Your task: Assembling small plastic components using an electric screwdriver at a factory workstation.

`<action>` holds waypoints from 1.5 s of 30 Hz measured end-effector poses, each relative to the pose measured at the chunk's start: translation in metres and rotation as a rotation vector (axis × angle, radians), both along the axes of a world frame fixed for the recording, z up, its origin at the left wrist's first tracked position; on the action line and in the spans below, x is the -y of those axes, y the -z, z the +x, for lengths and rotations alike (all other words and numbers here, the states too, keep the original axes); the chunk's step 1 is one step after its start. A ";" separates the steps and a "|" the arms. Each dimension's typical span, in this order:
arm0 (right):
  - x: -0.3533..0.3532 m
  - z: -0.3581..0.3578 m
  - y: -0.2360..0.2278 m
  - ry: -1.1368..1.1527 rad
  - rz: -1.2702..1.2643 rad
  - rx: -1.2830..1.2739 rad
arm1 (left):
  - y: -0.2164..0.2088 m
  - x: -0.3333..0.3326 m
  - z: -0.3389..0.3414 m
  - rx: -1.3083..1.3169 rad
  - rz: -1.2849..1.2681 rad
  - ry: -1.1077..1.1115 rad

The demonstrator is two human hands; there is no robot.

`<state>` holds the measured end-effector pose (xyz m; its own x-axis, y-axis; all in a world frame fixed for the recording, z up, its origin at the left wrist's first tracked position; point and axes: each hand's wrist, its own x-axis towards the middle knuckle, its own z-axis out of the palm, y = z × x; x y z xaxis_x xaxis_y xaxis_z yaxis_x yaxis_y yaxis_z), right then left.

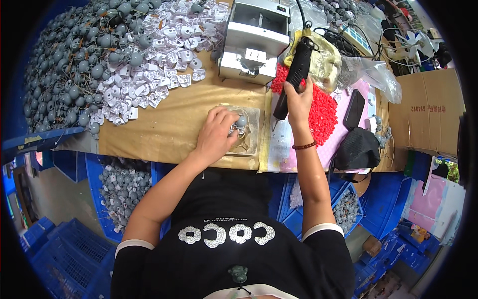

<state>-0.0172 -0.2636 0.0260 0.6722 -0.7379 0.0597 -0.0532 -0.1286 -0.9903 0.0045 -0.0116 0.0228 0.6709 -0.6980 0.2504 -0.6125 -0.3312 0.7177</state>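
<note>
Curled over a small grey ball-shaped part (241, 121), my left hand (215, 133) steadies it against a worn, flat block (252, 130) on the bench. A bit of white and a thin wire show beside its fingers; the fingertips partly hide the rest. To the right, my right hand (301, 103) grips a black electric screwdriver (298, 65), its cord running up from the top and its lower end pointing down toward the bench. A heap of small red pieces (322, 115) lies under and beside the right hand.
Grey ball parts with wires (64, 65) and white plastic plates (144, 74) are piled at the left. A grey-white machine (254, 42) stands at the back. A phone (354, 109), a black cap (357, 149) and a cardboard box (425, 112) are at the right.
</note>
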 end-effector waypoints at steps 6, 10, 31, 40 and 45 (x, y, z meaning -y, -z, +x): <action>-0.046 -0.030 -0.013 -0.128 -0.793 0.024 | 0.006 -0.005 -0.001 0.034 -0.047 0.016; -0.081 -0.047 0.000 -0.468 -0.302 -0.090 | 0.004 -0.002 0.000 0.055 -0.059 0.038; 0.031 -0.050 -0.007 -0.250 -0.829 -0.334 | -0.087 -0.189 0.040 -0.052 0.701 0.052; 0.046 -0.043 0.021 -0.368 -1.002 -0.348 | -0.003 0.041 0.117 -0.044 0.297 -0.242; 0.050 -0.045 0.039 -0.358 -0.977 -0.325 | 0.018 0.055 0.110 -0.049 0.204 -0.322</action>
<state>-0.0626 -0.3137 -0.0129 0.9285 -0.2263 0.2944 -0.0965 -0.9127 -0.3972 0.1144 -0.0667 0.0045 0.8714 -0.4822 0.0904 -0.4208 -0.6399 0.6430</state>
